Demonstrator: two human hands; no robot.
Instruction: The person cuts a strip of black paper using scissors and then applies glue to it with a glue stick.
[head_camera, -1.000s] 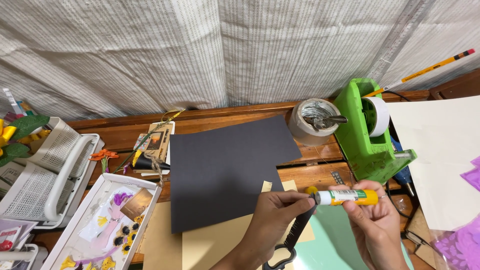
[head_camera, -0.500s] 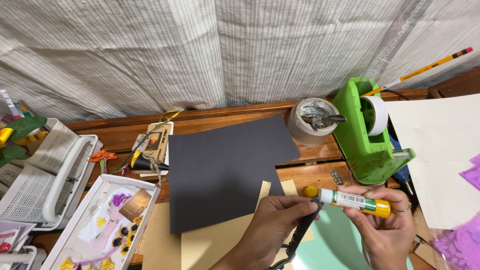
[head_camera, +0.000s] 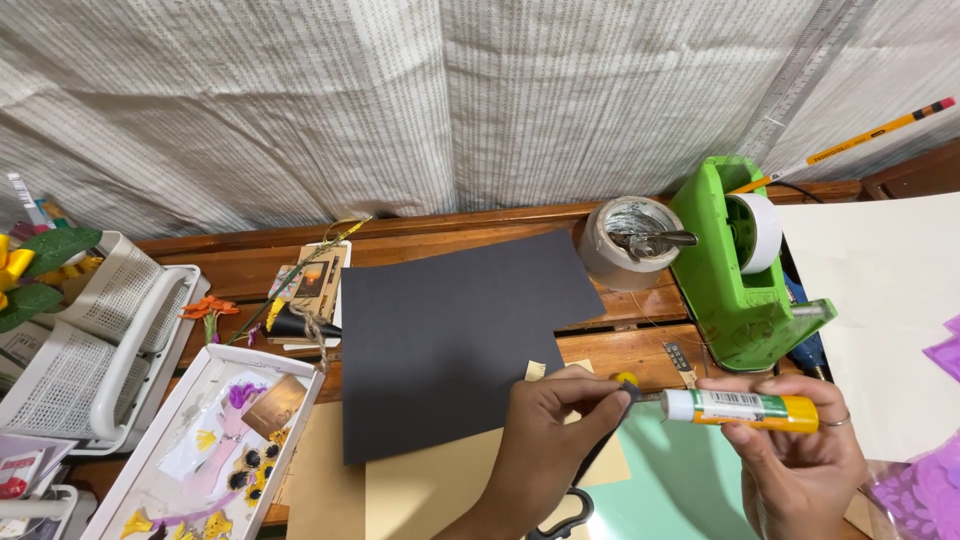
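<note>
Glue stick (head_camera: 742, 408) now level in right hand (head_camera: 800, 465), left hand (head_camera: 550, 430) pinching its cap (head_camera: 627, 381), black paper (head_camera: 450, 335) on wooden table (head_camera: 240, 270), curtain (head_camera: 400, 100) behind

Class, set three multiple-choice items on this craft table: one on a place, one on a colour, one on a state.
1. Where does the green tape dispenser stand from the black paper sheet?
A. to its right
B. on top of it
C. to its left

2. What colour is the tray of paper flowers?
A. red
B. white
C. blue

3. How is the glue stick held?
A. lying on the table
B. upright in the dispenser
C. sideways in the right hand

Answers: 1 A, it stands right of the sheet; 2 B, its rim is white; 3 C, the fingers grip it level, near the left hand.
</note>
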